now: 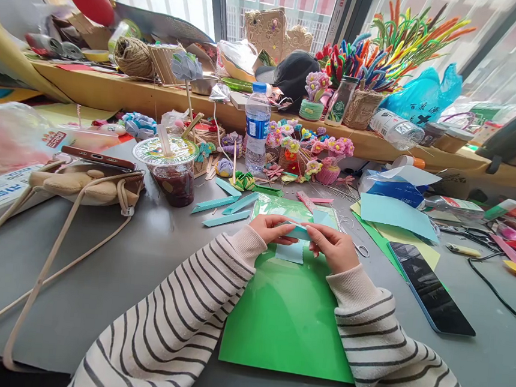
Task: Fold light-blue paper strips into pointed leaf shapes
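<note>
My left hand (275, 229) and my right hand (332, 246) both pinch a folded light-blue paper strip (297, 231), one at each end. The strip is held level above a green sheet (292, 323) on the table. A small light-blue paper piece (289, 252) lies on the sheet just below my fingers. Behind my right hand another blue piece (323, 218) rests near the sheet's far edge. Several folded blue strips (226, 218) lie to the left of the sheet. My fingers hide part of the held strip.
A lidded cup of dark drink (173, 180) and a bag (85, 184) stand at left. A water bottle (257, 127) and crocheted flowers (311, 147) are at the back. On the right lie a phone (430, 287), coloured paper (396, 216) and scissors (466, 233).
</note>
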Demonstrator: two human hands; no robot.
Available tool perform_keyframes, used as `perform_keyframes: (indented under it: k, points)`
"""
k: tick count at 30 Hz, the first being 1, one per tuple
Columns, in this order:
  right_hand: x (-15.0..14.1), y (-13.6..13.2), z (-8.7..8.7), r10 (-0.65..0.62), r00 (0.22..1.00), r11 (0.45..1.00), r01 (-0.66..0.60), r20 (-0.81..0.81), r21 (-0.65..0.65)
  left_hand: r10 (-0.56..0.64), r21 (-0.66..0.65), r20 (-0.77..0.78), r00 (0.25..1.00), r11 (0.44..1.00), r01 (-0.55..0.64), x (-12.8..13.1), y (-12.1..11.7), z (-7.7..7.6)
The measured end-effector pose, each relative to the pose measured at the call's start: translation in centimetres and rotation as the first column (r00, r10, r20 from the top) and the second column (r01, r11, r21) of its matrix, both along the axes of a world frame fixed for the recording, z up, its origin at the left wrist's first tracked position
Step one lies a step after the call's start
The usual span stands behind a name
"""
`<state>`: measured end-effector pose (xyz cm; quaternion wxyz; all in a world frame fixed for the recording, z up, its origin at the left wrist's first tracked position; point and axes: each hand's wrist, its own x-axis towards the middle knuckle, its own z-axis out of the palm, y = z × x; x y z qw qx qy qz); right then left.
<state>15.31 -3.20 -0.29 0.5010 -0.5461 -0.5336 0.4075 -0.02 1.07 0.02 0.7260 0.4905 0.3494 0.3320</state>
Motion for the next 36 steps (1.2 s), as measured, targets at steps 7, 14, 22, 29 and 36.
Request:
perform_keyframes:
  k: [7,14,22,29,36]
  points:
    - [0.03,0.02,0.14,-0.016,0.999,1.0,0.015,-0.048,-0.016,0.014,-0.025,0.043,0.999,1.0,-0.013,0.07,0.18,-0.23]
    - [0.1,-0.02,0.09,0.002,0.998,0.999,-0.004,-0.058,-0.034,0.032,-0.035,0.025,0.999,0.999,-0.031,0.13,0.23,-0.26]
    - [0.39,0.1,-0.09,0.018,0.998,0.999,-0.02,-0.053,-0.036,0.04,0.021,-0.001,0.999,0.999,-0.04,0.12,0.33,-0.39]
    - [0.95,0.29,0.12,0.04,0.997,0.992,-0.048,-0.068,-0.117,0.131,0.194,0.001,0.991,0.973,-0.129,0.11,0.43,-0.51]
    - [0.64,0.24,0.06,-0.001,0.988,0.988,-0.022,-0.155,-0.15,0.12,0.18,-0.013,0.993,0.977,-0.116,0.08,0.36,-0.43]
